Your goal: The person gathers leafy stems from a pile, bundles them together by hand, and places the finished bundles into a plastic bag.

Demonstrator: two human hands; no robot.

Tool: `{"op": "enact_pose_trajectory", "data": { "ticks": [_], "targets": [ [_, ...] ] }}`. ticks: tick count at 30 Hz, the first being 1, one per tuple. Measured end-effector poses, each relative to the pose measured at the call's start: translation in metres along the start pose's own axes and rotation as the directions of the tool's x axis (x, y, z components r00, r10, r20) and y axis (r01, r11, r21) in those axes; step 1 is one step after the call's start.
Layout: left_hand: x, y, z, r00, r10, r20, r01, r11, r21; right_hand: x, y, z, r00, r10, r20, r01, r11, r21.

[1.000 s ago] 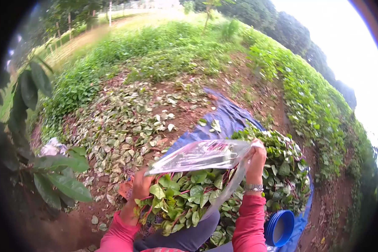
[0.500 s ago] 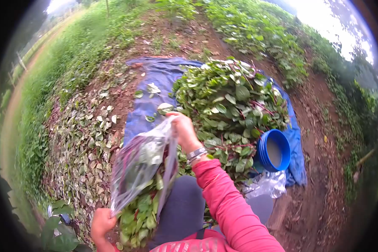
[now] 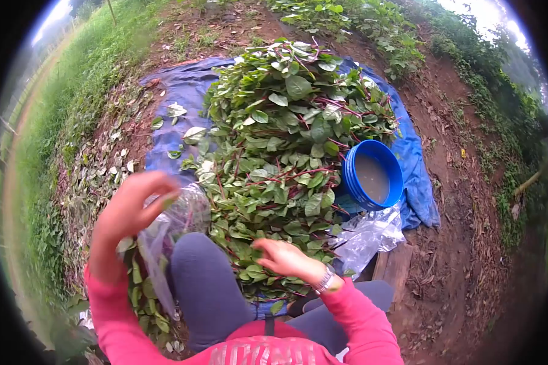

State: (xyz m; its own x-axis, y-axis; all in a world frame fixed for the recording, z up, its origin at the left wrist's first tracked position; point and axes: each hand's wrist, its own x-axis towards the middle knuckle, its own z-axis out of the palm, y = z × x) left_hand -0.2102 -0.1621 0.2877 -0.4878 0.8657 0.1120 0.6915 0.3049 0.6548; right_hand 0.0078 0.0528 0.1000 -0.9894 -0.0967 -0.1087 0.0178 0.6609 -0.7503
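My left hand (image 3: 128, 213) is raised and blurred at the left, gripping the top of a clear plastic bag (image 3: 167, 237) stuffed with green leaves that hangs beside my left knee. My right hand (image 3: 283, 258) rests palm down with spread fingers on the near edge of a big heap of green leaves with red stems (image 3: 280, 140). It holds nothing, and a metal watch sits on its wrist. The heap lies on a blue tarp (image 3: 176, 97) spread over bare soil.
A stack of blue bowls (image 3: 374, 176) holding murky water stands right of the heap. Crumpled clear plastic bags (image 3: 368, 234) lie next to a wooden plank (image 3: 393, 271). Discarded leaves (image 3: 97, 176) litter the ground at left; plant rows run along the right.
The view has swung to the right and down over the heap. My right hand let go of the bag and dropped onto the leaves. My left hand rose, taking the bag's top.
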Motion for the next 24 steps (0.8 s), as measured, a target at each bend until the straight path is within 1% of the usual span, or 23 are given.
{"op": "enact_pose_trajectory", "data": {
  "ticks": [1, 2, 3, 4, 5, 6, 7, 8, 9, 10, 12, 13, 14, 15, 16, 17, 19, 20, 22, 23, 24],
  "targets": [
    [0.04, -0.01, 0.019, 0.988, 0.047, 0.147, -0.058, 0.996, 0.07, -0.026, 0.018, 0.001, 0.995, 0.091, 0.028, -0.088, 0.993, -0.084],
    [0.08, -0.004, 0.042, 0.966, 0.019, 0.26, -0.045, 0.995, 0.094, -0.05, 0.032, -0.001, 0.983, 0.167, 0.071, -0.157, 0.979, -0.131],
    [0.114, -0.015, 0.074, 0.95, 0.035, 0.311, -0.075, 0.991, 0.115, -0.07, 0.047, -0.001, 0.957, 0.255, 0.137, -0.233, 0.959, -0.16],
    [0.144, -0.025, 0.107, 0.94, 0.022, 0.341, -0.086, 0.981, 0.173, -0.088, 0.061, 0.0, 0.956, 0.256, 0.144, -0.234, 0.961, -0.149],
    [0.171, -0.038, 0.142, 0.919, -0.104, 0.381, 0.014, 0.973, 0.233, -0.105, 0.075, 0.003, 0.945, 0.309, 0.108, -0.288, 0.941, -0.175],
    [0.189, -0.05, 0.178, 0.919, -0.17, 0.355, 0.076, 0.962, 0.264, -0.116, 0.085, 0.005, 0.931, 0.36, 0.068, -0.34, 0.919, -0.2],
    [0.205, -0.073, 0.219, 0.938, -0.185, 0.293, 0.091, 0.947, 0.307, -0.124, 0.093, 0.007, 0.932, 0.357, 0.069, -0.339, 0.922, -0.189],
    [0.208, -0.079, 0.249, 0.944, -0.249, 0.216, 0.197, 0.952, 0.234, -0.131, 0.1, 0.008, 0.924, 0.382, 0.033, -0.366, 0.905, -0.218],
    [0.206, -0.09, 0.285, 0.96, -0.26, 0.108, 0.232, 0.947, 0.222, -0.137, 0.106, 0.011, 0.915, 0.404, -0.004, -0.393, 0.886, -0.245],
    [0.2, -0.102, 0.317, 0.963, -0.27, -0.003, 0.264, 0.942, 0.208, -0.141, 0.113, 0.015, 0.916, 0.4, 0.0, -0.389, 0.891, -0.233],
    [0.184, -0.118, 0.364, 0.974, -0.203, -0.098, 0.22, 0.948, 0.23, -0.148, 0.129, 0.02, 0.921, 0.388, -0.032, -0.386, 0.9, -0.2],
    [0.163, -0.097, 0.384, 0.963, -0.241, -0.123, 0.267, 0.919, 0.291, -0.15, 0.134, 0.02, 0.921, 0.389, -0.024, -0.386, 0.902, -0.192],
    [0.135, -0.074, 0.404, 0.949, -0.282, -0.144, 0.315, 0.88, 0.356, -0.149, 0.135, 0.022, 0.919, 0.392, -0.042, -0.389, 0.885, -0.256],
    [0.115, -0.07, 0.421, 0.957, -0.25, -0.146, 0.287, 0.884, 0.368, -0.143, 0.137, 0.022, 0.919, 0.387, -0.07, -0.389, 0.865, -0.318],
    [0.1, -0.069, 0.433, 0.966, -0.213, -0.145, 0.253, 0.89, 0.38, -0.14, 0.138, 0.021, 0.92, 0.386, -0.072, -0.389, 0.871, -0.301],
    [0.09, -0.064, 0.433, 0.968, -0.213, -0.131, 0.248, 0.887, 0.389, -0.14, 0.136, 0.019, 0.914, 0.4, -0.064, -0.401, 0.872, -0.279],
    [0.072, -0.055, 0.431, 0.936, -0.352, -0.011, 0.341, 0.897, 0.282, -0.141, 0.132, 0.016, 0.901, 0.431, -0.045, -0.425, 0.86, -0.282],
    [0.067, -0.05, 0.424, 0.934, -0.356, -0.007, 0.343, 0.895, 0.285, -0.141, 0.129, 0.014, 0.901, 0.431, -0.041, -0.425, 0.862, -0.277],
    [0.058, -0.04, 0.403, 0.944, -0.286, -0.162, 0.316, 0.924, 0.213, -0.14, 0.124, 0.012, 0.914, 0.389, -0.119, -0.406, 0.858, -0.315],
    [0.056, -0.032, 0.39, 0.933, -0.272, -0.234, 0.321, 0.924, 0.207, -0.138, 0.127, 0.015, 0.917, 0.361, -0.168, -0.396, 0.866, -0.304],
    [0.056, -0.02, 0.374, 0.927, -0.23, -0.297, 0.308, 0.918, 0.25, -0.135, 0.121, 0.008, 0.92, 0.343, -0.191, -0.387, 0.879, -0.281]
  ]
}}
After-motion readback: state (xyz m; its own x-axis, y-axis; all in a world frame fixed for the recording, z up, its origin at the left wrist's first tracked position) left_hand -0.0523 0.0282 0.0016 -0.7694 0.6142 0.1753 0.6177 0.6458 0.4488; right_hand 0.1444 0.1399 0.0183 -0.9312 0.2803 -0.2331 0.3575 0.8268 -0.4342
